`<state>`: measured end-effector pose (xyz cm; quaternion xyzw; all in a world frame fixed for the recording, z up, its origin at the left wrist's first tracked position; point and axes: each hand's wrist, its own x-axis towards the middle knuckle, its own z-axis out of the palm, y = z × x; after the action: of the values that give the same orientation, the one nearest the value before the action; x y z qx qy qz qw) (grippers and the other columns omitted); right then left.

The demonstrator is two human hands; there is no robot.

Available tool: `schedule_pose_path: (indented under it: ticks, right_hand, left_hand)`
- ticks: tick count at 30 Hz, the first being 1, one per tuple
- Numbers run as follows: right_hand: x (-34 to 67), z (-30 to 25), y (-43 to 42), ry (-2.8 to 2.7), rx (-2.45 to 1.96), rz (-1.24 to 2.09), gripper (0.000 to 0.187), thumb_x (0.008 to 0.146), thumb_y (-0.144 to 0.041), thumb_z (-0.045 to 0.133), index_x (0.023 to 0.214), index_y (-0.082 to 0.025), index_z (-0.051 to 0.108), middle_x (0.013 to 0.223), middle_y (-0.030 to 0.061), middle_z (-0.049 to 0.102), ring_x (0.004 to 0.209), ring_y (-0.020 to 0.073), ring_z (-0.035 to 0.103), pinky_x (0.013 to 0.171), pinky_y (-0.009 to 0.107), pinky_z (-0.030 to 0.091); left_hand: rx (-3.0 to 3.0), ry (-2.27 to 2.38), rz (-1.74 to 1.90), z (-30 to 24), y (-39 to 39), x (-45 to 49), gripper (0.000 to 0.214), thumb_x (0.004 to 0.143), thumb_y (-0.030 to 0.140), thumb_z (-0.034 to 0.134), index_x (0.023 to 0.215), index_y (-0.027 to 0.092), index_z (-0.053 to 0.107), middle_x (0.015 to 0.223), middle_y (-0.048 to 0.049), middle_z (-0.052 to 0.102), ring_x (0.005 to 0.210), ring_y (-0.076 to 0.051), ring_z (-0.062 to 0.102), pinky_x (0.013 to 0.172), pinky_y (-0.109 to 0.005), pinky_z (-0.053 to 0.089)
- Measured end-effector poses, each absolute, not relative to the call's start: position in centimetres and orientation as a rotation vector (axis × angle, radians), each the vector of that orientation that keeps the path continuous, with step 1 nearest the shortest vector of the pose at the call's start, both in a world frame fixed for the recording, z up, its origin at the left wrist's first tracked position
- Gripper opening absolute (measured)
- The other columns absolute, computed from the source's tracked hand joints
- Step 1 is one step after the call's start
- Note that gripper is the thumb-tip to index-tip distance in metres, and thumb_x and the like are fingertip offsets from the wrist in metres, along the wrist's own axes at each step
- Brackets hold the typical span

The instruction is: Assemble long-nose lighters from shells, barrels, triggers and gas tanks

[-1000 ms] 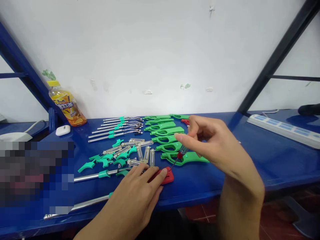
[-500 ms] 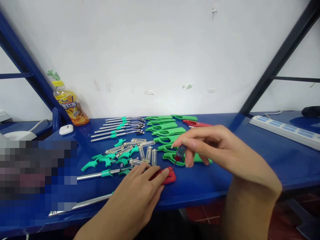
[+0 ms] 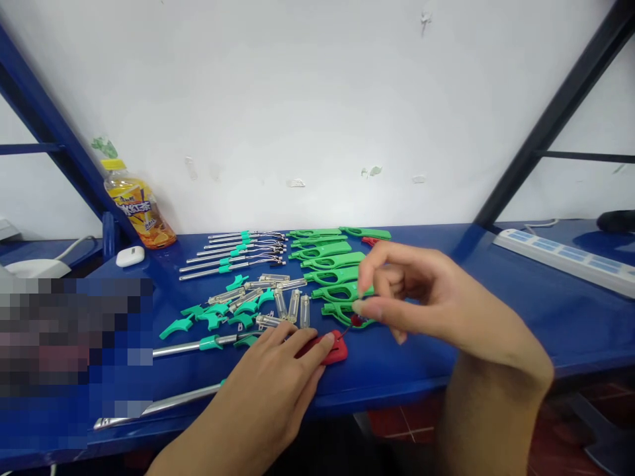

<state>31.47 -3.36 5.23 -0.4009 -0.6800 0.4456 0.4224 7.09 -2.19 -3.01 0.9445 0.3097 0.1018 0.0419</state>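
Note:
My left hand [image 3: 280,377] presses a red plastic lighter handle [image 3: 337,350] down on the table, its fingers over most of it so that only the rounded end shows. In my right hand [image 3: 421,301] a small screwdriver [image 3: 356,321] is pinched between thumb and fingers; its thin shaft slants down to the red handle's surface, and its grip is mostly hidden. Left of my left hand lie a metal lighter tube [image 3: 163,402] and another tube with a green collar [image 3: 211,342]. Beyond are green triggers [image 3: 213,319] and clear fuel tanks [image 3: 294,305].
Green lighter shells [image 3: 337,274] lie in a column behind my hands, with wired metal tubes [image 3: 218,268] to their left. A drink bottle [image 3: 141,208] and a white earbud case [image 3: 130,256] stand at the back left. A power strip [image 3: 570,261] lies at the right.
My right hand has lowered slightly and its fingers have curled round the screwdriver, tilting it further over. My left hand and the red handle have stayed in place.

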Motion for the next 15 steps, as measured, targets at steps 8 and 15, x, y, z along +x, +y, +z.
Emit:
schedule_pose_path:
  ticks: [8, 15]
  right_hand:
    - [31.87, 5.46, -3.45, -1.808, -1.063, 1.096, 0.023, 0.103, -0.043, 0.073, 0.105, -0.025, 0.086, 0.074, 0.0016, 0.080, 0.066, 0.0132, 0.071, 0.047, 0.018, 0.046]
    - [31.48, 5.32, -3.19, -1.762, -1.128, 0.955, 0.025, 0.101, -0.047, 0.076, 0.097, -0.024, 0.084, 0.067, -0.0010, 0.074, 0.061, 0.0109, 0.064, 0.049, 0.020, 0.041]
  left_hand:
    - [2.939, 0.937, 0.218, -2.89, -2.08, 7.11, 0.049, 0.110, 0.013, 0.045, 0.157, 0.022, 0.057, 0.141, -0.0105, 0.071, 0.125, -0.035, 0.065, 0.111, -0.063, 0.056]
    - [2.962, 0.953, 0.230, -3.40, -2.14, 6.92, 0.051, 0.109, 0.011, 0.047, 0.158, 0.024, 0.056, 0.142, -0.0095, 0.071, 0.124, -0.034, 0.066, 0.110, -0.061, 0.057]
